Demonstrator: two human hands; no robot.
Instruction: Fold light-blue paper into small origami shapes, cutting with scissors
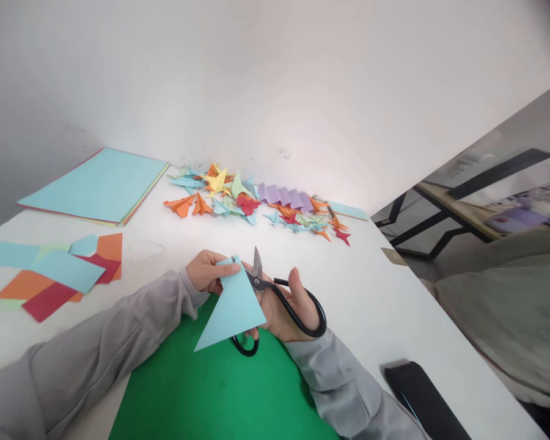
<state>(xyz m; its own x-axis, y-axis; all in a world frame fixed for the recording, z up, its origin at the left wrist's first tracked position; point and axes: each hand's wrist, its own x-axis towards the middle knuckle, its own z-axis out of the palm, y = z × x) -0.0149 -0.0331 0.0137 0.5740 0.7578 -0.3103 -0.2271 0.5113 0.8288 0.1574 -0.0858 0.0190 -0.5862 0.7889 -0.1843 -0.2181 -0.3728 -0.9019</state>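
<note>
Between thumb and fingers, my left hand [206, 271] pinches the top of a light blue folded paper triangle [231, 311]. My right hand [286, 311] holds a pair of black-handled scissors [257, 281], with the thumb through the upper loop and the lower loop showing beneath the paper. The scissor blades stand apart, one pointing up beside the paper and the other partly hidden behind its upper edge. Both hands are above a green sheet [229, 391] at the table's front. Part of my right hand is covered by the paper.
At the back lies a pile of folded paper shapes [217, 182], with a purple pleated strip [284, 197]. Large paper sheets [96, 183] are stacked at the back left, coloured paper pieces [68, 269] nearer left. A black phone-like object [424, 397] lies front right. Someone's sleeve [508, 305] shows beyond the table.
</note>
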